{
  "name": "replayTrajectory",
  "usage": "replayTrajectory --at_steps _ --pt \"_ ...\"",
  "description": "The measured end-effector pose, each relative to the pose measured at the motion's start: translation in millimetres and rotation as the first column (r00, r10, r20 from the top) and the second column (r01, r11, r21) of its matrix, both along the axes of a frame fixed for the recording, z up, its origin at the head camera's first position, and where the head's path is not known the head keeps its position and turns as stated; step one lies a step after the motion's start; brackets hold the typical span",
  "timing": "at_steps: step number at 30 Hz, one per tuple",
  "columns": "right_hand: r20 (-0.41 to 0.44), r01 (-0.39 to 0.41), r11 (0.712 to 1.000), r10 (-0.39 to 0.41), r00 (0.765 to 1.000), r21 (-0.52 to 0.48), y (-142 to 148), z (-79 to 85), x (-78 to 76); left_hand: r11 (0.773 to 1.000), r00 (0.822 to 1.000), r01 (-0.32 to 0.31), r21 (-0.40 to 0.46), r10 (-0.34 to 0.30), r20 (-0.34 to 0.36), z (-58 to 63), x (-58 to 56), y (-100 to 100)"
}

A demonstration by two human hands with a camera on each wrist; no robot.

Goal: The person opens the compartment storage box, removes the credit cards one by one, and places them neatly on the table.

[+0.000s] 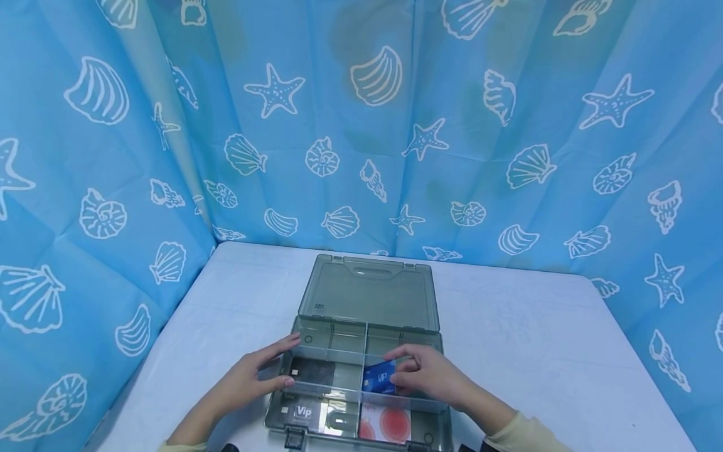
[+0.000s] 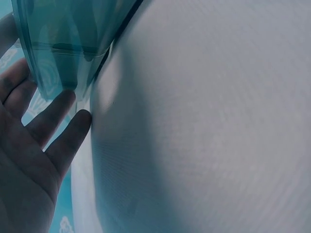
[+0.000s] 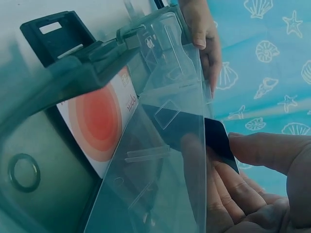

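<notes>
A translucent grey-green compartment box [image 1: 395,342] lies on the table with its lid [image 1: 369,292] folded back. My right hand [image 1: 426,370] pinches a blue VIP card [image 1: 378,378] by its right side, in the middle right compartment. In the right wrist view, thumb and fingers grip the card [image 3: 218,143] partly behind a clear divider [image 3: 160,160]. My left hand [image 1: 254,370] rests at the box's left wall, fingers extended, thumb on the edge. The left wrist view shows those fingers along the outer wall [image 2: 73,29].
A black card [image 1: 313,371] lies in the middle left compartment. In the front row are a dark Vip card [image 1: 299,411] on the left and a white card with red circles [image 1: 390,424] on the right. A shell-patterned blue curtain [image 1: 339,125] hangs behind the white table [image 1: 519,326].
</notes>
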State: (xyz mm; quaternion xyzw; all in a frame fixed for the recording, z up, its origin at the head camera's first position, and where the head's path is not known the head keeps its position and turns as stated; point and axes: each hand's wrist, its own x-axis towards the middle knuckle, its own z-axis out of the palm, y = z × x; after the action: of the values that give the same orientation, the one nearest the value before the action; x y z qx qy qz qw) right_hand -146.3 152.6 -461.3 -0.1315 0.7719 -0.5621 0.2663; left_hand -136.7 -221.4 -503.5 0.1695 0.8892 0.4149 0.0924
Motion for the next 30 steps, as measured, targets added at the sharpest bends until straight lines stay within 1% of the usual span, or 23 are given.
replayTrajectory --at_steps 9,16,21,25,30 --pt "-0.01 0.025 1.0 -0.025 1.0 0.003 8 2.3 2.9 1.0 1.0 0.003 0.0 -0.003 -0.017 -1.8 -0.1 -1" --pt "-0.031 0.045 0.998 -0.044 0.999 0.037 15 0.4 4.3 1.0 1.0 -0.005 -0.003 0.005 -0.013 -3.2 0.0 -1" --pt "-0.039 0.062 0.997 -0.06 0.997 0.052 21 -1.2 5.2 1.0 1.0 0.003 0.001 -0.003 -0.027 -4.0 0.0 -2" --pt "-0.042 0.083 0.994 -0.081 0.996 0.066 27 0.5 6.3 1.0 1.0 0.005 0.0 -0.005 -0.031 -4.3 0.2 -2" --pt "-0.044 0.105 0.993 -0.102 0.994 0.062 35 3.3 7.2 1.0 1.0 -0.007 -0.01 0.007 -0.021 -3.7 0.2 -1"
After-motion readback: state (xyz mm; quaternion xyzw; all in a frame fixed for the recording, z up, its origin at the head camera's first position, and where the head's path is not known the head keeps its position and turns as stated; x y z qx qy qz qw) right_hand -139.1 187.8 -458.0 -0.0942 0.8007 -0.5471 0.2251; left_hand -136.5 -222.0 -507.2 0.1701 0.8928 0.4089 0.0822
